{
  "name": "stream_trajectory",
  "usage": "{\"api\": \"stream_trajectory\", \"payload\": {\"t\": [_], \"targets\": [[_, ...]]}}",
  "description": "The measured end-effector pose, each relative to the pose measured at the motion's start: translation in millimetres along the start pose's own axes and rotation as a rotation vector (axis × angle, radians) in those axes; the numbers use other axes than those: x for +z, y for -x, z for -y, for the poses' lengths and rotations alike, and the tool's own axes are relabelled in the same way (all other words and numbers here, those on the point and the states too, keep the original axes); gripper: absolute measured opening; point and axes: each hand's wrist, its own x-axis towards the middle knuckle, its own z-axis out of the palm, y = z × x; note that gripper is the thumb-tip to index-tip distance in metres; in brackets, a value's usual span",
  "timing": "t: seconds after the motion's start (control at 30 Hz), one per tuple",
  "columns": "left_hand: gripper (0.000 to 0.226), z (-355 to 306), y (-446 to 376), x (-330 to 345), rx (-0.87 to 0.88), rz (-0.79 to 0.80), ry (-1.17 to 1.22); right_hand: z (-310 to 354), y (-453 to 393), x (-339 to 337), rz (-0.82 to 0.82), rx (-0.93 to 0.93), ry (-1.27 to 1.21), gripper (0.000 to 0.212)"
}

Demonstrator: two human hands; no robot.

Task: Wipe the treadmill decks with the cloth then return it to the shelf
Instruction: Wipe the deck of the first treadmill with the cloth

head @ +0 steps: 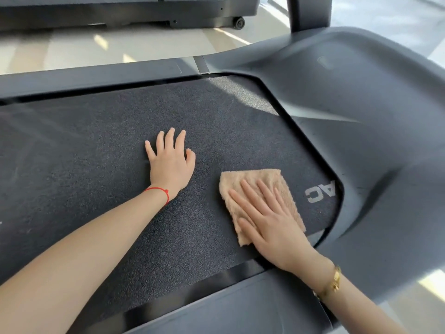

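A dark textured treadmill deck (pixel 96 141) fills the middle of the view. A folded tan cloth (pixel 255 184) lies on its right part, beside grey letters printed on the belt. My right hand (pixel 269 227) presses flat on the cloth, fingers straight and together, covering its lower half. My left hand (pixel 169 162) rests palm-down on the bare belt to the left of the cloth, fingers spread, holding nothing. A red string sits on the left wrist and a gold bracelet on the right.
Grey side rails (pixel 96 75) border the belt above and below. The grey motor hood (pixel 361 104) curves around the belt's right end, with an upright post (pixel 308 10) behind it. A second treadmill (pixel 144 13) stands on the pale floor beyond.
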Motion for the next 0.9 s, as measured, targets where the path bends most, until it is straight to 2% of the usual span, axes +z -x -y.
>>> {"api": "stream_trajectory", "payload": {"t": [0.13, 0.33, 0.4, 0.57, 0.7, 0.8, 0.9], "targets": [[0.054, 2, 1, -1, 0.009, 0.026, -0.002, -25, 22, -7, -0.044, 0.144, -0.034, 0.051], [0.053, -1, 2, -2, -0.002, 0.029, 0.016, -65, -4, -23, -0.058, 0.458, -0.051, 0.052], [0.053, -2, 2, -2, 0.0, 0.026, 0.028, -58, -7, -20, -0.046, 0.428, -0.03, 0.053], [0.052, -2, 3, -3, 0.003, 0.018, 0.032, -36, 17, -9, -0.028, 0.213, -0.026, 0.053], [0.052, -1, 4, -3, 0.01, 0.023, 0.025, -50, 10, -11, -0.062, 0.274, -0.082, 0.052], [0.053, -1, 4, -3, 0.001, 0.035, 0.019, -70, -8, -14, -0.078, 0.371, -0.047, 0.052], [0.053, -1, 3, -2, -0.001, 0.035, 0.008, -87, -30, -19, -0.062, 0.391, -0.024, 0.053]]}}
